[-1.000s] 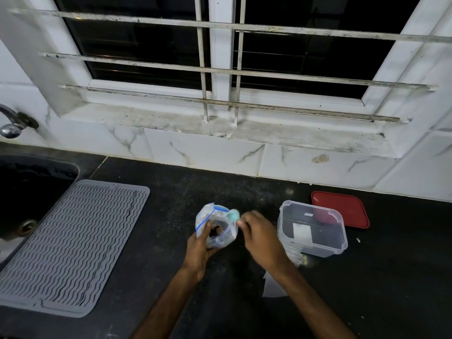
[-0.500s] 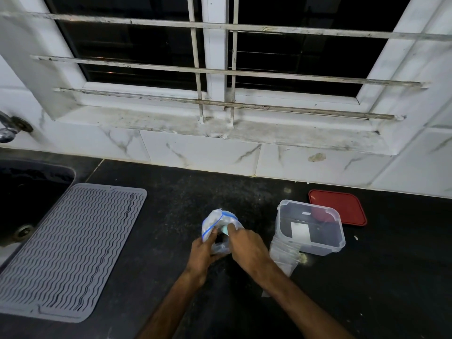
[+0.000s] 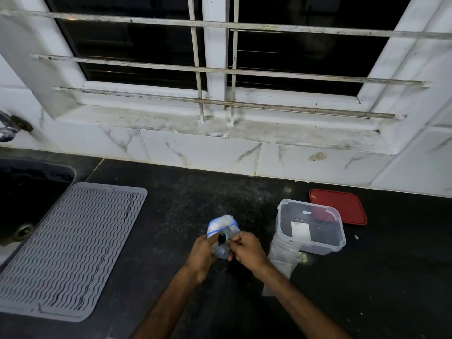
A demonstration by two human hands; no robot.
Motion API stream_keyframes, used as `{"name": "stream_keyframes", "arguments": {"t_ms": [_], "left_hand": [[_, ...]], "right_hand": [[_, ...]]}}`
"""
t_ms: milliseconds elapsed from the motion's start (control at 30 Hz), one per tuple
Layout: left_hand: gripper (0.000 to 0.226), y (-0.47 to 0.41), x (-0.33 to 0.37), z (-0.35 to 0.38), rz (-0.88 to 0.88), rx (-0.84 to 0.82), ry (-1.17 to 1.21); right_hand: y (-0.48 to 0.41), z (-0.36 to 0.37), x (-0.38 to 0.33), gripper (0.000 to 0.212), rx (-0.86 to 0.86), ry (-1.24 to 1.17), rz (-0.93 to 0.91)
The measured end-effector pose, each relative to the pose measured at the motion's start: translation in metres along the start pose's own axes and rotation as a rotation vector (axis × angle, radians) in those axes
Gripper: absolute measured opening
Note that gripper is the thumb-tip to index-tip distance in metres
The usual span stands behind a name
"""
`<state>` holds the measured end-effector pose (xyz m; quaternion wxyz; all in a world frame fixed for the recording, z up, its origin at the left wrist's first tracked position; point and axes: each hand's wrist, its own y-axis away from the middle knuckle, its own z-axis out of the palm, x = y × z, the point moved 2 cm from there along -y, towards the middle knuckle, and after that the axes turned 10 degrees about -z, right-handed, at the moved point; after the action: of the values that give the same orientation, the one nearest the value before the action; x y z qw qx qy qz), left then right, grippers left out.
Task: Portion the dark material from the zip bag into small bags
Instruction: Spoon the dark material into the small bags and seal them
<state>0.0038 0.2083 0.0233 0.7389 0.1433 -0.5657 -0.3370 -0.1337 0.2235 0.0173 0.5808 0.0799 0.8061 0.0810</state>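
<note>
At a dark kitchen table (image 3: pixel 171 211) under a barred window, a person works over a zip bag (image 3: pixel 221 225) with a blue seal. It stands at the middle of the table, just left of a clear container (image 3: pixel 315 243). The left hand (image 3: pixel 203 253) grips the bag's side, fingers curled round the plastic to keep its mouth up and open. The right hand (image 3: pixel 247 250) has its fingertips closed in a pinch on what appears to be a teal scoop (image 3: pixel 228 234), held at the bag's mouth. A dab of the dark material (image 3: pixel 222 238) shows there.

The step in hand looks like drawing a portion out of the zip bag. None of the material can be seen in any small bag. Next, the load needs to be lifted clear without spilling and carried right to the small bags (image 3: pixel 282 258). One of them must first be separated and opened, so a hand has to come free.

By count there are two hands, one zip bag, one scoop and one clear container. One red lid (image 3: pixel 342 209) lies flat behind the container, and one grey ribbed mat (image 3: pixel 71 248) lies beside the sink (image 3: pixel 27 192) at left. The small bags lie in one flat pile touching the container's near corner. How many are in the pile cannot be told.
</note>
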Motion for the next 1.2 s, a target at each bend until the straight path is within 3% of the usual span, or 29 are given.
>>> {"name": "stream_keyframes", "arguments": {"t_ms": [133,267,367,467,500,600,867,967,1100,1200], "left_hand": [[0.036,-0.009,-0.002,-0.011,-0.075,0.079,0.063],[0.038,-0.015,-0.002,-0.017,-0.135,0.154,0.109],[0.035,-0.017,-0.004,-0.018,-0.157,0.185,0.1],[0.032,-0.018,-0.009,-0.016,-0.166,0.182,0.101],[0.032,-0.018,-0.01,-0.015,-0.163,0.182,0.095],[0.03,-0.021,-0.014,-0.016,-0.155,0.183,0.105],[0.028,-0.022,-0.011,-0.025,-0.125,0.215,0.028],[0.027,-0.025,-0.014,-0.031,-0.099,0.246,-0.071],[0.066,-0.036,-0.024,-0.043,0.022,0.344,-0.324],[0.075,-0.058,-0.039,-0.059,0.057,0.344,-0.47]], "right_hand": [[0.0,-0.001,0.007,0.017,0.032,-0.149,0.092],[0.0,0.0,0.01,0.015,0.068,-0.105,0.058],[-0.001,-0.003,0.01,0.013,0.092,0.138,-0.132],[-0.001,-0.003,0.01,0.013,0.028,0.597,-0.322],[-0.002,-0.002,0.01,0.013,0.023,0.621,-0.335],[-0.002,-0.001,0.009,0.007,0.059,0.396,-0.279],[0.006,-0.008,0.0,0.016,-0.011,-0.349,0.158],[0.013,-0.018,-0.004,0.021,-0.02,-0.44,0.196],[0.027,-0.041,-0.01,0.02,0.011,-0.455,0.165],[0.035,-0.065,-0.008,0.016,0.032,-0.41,0.13]]}}
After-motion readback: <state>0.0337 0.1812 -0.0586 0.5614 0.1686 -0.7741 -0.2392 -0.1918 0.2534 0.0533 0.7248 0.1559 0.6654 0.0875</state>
